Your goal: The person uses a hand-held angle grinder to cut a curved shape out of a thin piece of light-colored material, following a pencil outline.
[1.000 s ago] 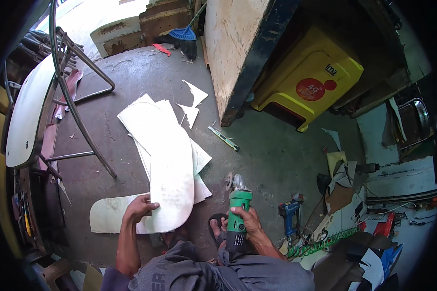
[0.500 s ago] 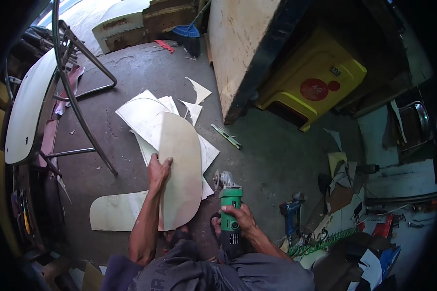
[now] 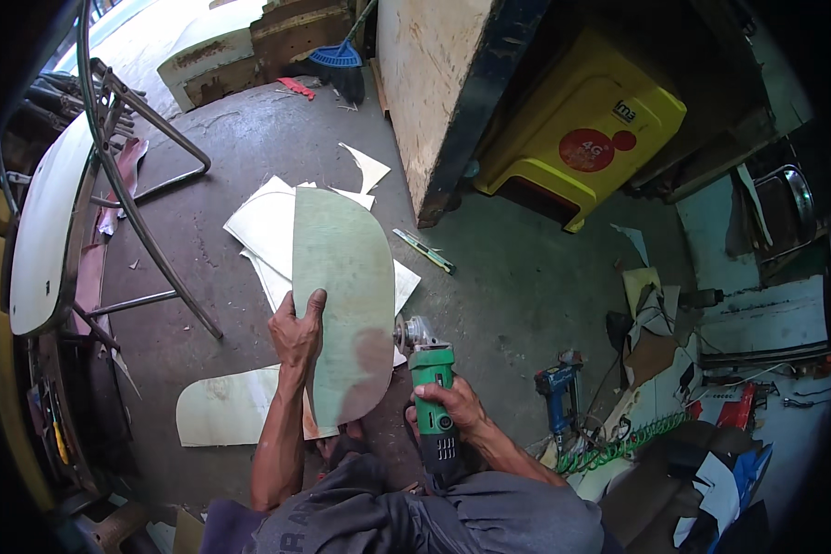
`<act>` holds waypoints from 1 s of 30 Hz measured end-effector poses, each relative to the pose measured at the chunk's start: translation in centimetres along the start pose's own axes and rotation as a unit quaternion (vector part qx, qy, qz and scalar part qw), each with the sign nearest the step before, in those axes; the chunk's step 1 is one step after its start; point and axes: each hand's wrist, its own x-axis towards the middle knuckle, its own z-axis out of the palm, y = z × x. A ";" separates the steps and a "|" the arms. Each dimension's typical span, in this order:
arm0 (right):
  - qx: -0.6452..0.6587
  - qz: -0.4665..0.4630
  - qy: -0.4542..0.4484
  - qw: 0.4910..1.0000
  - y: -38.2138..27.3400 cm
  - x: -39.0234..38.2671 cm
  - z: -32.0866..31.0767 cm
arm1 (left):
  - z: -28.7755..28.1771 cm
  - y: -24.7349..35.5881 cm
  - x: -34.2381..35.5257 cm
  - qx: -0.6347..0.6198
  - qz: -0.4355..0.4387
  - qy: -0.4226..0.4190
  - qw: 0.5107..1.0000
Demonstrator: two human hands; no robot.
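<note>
My left hand (image 3: 295, 334) grips the straight left edge of a thin plywood panel (image 3: 346, 277), thumb on its face. The panel has a rounded right side and is held up over the floor. In my right hand (image 3: 457, 408) is a green angle grinder (image 3: 432, 363), held around its body. Its disc (image 3: 402, 334) is at the panel's curved right edge; whether it touches I cannot tell. Below the panel, at left, another rounded board (image 3: 220, 408) lies on the floor. White sheets (image 3: 260, 222) are partly hidden behind the panel. A utility knife (image 3: 423, 250) lies to their right.
A folding chair (image 3: 48, 235) stands at the left. At the upper right a yellow plastic stool (image 3: 572, 115) sits beside a wooden board (image 3: 429, 102). A blue nail gun (image 3: 556, 395) and green coiled hose (image 3: 630, 443) lie at the right. A broom (image 3: 335, 57) is at the far end.
My left hand has turned the panel and shifted it slightly, so its face looks greener. The grinder has moved up and left, bringing its disc to the panel's edge.
</note>
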 end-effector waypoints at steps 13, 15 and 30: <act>0.000 -0.020 0.024 1.000 -1.0 -0.7 -0.3 | 1.0 1.0 -1.4 0.011 0.043 -0.009 0.999; -0.001 -0.034 0.034 0.999 -1.1 -0.7 -0.3 | 1.0 1.1 -1.6 0.015 0.042 -0.012 0.999; -0.023 -0.025 0.035 0.999 -2.6 -1.5 -0.7 | 1.1 2.0 -2.5 0.010 0.066 -0.044 0.997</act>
